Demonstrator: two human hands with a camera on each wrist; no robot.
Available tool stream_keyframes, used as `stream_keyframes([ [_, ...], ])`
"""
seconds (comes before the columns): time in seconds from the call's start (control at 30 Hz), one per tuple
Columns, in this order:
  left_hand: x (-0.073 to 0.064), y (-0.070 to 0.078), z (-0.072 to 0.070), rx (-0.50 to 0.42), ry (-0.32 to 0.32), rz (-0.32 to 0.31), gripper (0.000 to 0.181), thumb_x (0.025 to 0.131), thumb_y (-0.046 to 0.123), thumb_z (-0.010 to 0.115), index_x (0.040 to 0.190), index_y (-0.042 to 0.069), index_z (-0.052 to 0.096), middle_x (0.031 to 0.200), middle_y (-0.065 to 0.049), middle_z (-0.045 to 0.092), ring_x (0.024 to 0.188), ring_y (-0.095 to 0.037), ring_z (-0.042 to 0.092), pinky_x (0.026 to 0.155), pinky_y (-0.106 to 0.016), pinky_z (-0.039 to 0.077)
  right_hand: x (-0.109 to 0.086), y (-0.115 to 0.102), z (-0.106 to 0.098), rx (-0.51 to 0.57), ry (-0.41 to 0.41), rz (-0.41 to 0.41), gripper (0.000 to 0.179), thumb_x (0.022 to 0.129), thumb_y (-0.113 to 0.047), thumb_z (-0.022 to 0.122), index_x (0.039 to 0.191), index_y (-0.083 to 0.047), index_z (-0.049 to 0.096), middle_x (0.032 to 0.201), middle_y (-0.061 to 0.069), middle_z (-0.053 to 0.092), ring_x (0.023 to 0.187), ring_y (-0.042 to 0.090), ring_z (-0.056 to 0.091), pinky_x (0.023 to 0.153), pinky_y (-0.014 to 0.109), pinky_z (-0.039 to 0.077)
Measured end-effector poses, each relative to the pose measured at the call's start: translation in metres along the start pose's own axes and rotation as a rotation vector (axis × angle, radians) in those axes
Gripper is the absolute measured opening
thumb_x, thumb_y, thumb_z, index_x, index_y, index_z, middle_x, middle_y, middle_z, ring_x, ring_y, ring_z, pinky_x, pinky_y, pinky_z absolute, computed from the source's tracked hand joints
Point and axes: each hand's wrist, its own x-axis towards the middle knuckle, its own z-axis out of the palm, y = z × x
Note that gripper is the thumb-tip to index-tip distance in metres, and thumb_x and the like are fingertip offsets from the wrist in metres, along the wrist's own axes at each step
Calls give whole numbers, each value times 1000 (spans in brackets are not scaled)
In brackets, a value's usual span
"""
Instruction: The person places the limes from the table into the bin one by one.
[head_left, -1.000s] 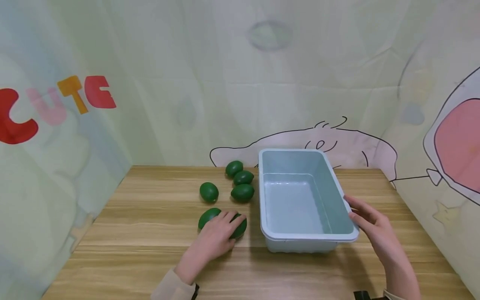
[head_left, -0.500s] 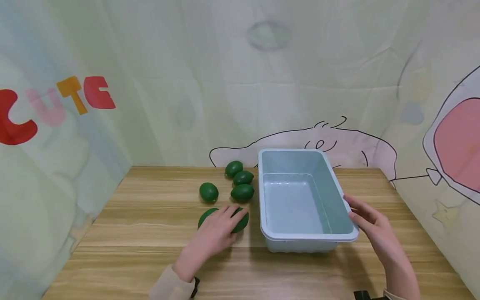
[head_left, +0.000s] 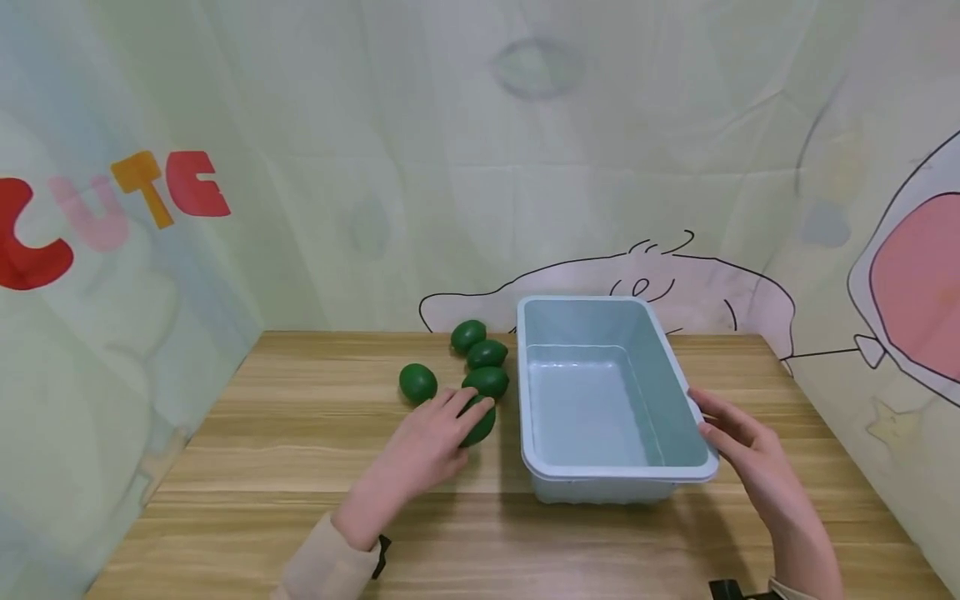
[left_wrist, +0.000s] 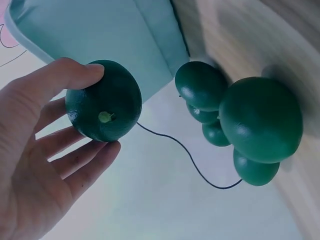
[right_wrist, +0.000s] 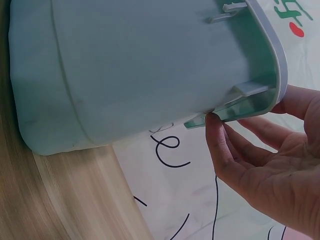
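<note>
Left hand (head_left: 423, 435) grips a lime (head_left: 479, 422) left of the tub (head_left: 611, 490); right hand (head_left: 761, 462), well apart, pinches the tub's rim (right_wrist: 281, 62).
The lime's smooth skin could slip from a fingertip hold, or (room being tight) it could bump the loose limes (head_left: 487, 381) beyond and set them rolling; an uneven pull could tip the tub. The left wrist view shows five loose limes, the head view four; only the right wrist view shows fingers (right_wrist: 217, 145) tucked under the rim.
</note>
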Motion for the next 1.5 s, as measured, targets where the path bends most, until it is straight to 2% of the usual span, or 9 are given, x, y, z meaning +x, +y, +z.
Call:
stream_keyframes([
  [0.2,4,-1,-7,34,28,40,63,73,15,81,131,11,56,128,-12,59,109,-28,59,91,-36,53,-1,0,0,20,-4,-5,51,98,-21,54,145,-6,41,123,-18,59,106,-6,58,83,9,46],
  [0.6,12,1,-20,74,105,102,61,73,15,79,130,11,57,125,-12,60,106,-27,60,88,-34,52,-1,0,0,-8,-3,-6,51,98,-22,54,144,-6,42,123,-20,59,106,-7,57,83,9,45],
  [0.8,16,1,-27,75,106,110,61,73,16,79,130,10,56,126,-13,59,108,-28,61,90,-36,52,-1,0,-1,-9,-6,-8,51,98,-21,55,144,-6,42,126,-20,57,107,-7,57,83,9,45],
  [1.0,21,2,-32,33,88,112,65,74,17,80,133,12,55,131,-11,57,113,-28,60,94,-38,52,-1,0,-1,-11,-4,-19,50,98,-21,55,144,-5,42,126,-20,57,107,-7,57,83,9,45],
  [1.37,38,5,-38,-76,58,124,63,79,15,74,137,15,50,135,-8,54,123,-24,52,82,-35,56,-1,0,-3,-20,1,-29,50,97,-20,56,143,-4,43,126,-22,57,108,-8,57,85,7,44],
  [1.5,45,5,-38,-114,37,120,63,80,14,73,138,16,49,136,-7,54,124,-23,50,87,-36,55,-1,-1,-3,-32,4,-27,50,97,-21,56,143,-5,43,126,-22,58,108,-9,57,85,7,43],
])
